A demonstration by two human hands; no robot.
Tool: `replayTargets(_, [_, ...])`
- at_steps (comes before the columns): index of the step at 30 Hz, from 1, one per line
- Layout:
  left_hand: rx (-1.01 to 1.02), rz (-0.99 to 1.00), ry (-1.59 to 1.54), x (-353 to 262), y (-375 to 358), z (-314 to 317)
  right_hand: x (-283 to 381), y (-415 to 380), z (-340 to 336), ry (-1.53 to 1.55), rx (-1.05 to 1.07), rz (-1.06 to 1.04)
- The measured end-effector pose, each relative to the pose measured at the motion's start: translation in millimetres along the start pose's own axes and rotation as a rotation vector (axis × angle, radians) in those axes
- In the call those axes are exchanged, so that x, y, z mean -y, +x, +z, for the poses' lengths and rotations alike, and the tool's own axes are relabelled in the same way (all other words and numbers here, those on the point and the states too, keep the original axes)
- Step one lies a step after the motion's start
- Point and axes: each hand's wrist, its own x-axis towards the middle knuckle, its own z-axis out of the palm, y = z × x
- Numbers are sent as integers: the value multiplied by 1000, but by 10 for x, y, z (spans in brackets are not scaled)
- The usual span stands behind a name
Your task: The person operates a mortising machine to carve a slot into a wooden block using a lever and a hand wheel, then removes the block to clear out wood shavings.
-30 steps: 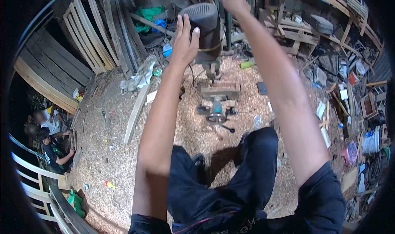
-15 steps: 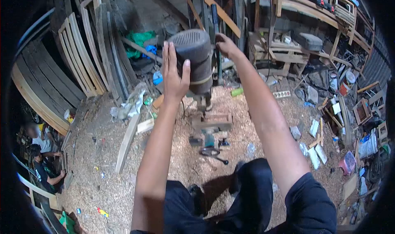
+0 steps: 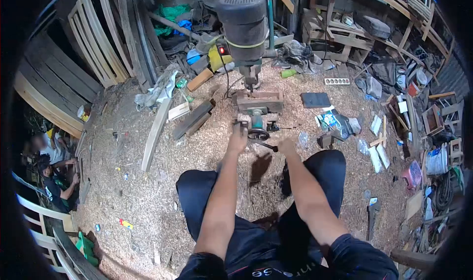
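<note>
A drill-press-like machine stands before me, its dark motor housing above a bit. Below the bit, a wooden piece sits in the machine's vise. My right hand is closed round the end of the crank handle on the black handwheel. My left hand is closed at the left of the handwheel, against a dark part of the base; what its fingers grip is largely hidden.
Wood shavings cover the floor. Dark wood blocks and a long pale board lie left. A power strip and a dark slab lie right. Curved boards lean at far left, where two people sit.
Both hands have come down from beside the motor housing to the handwheel area. My right hand now holds the crank handle. The view has shifted, showing the vise and floor more fully.
</note>
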Motion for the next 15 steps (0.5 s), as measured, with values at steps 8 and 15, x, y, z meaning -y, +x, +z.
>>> replayTargets(8, [122,197,3,458,-95,581,-4,-236,722,-315,295,62])
replayTargets(15, [20,312,79,387,-112,659,-416,9,950,-187,321,83])
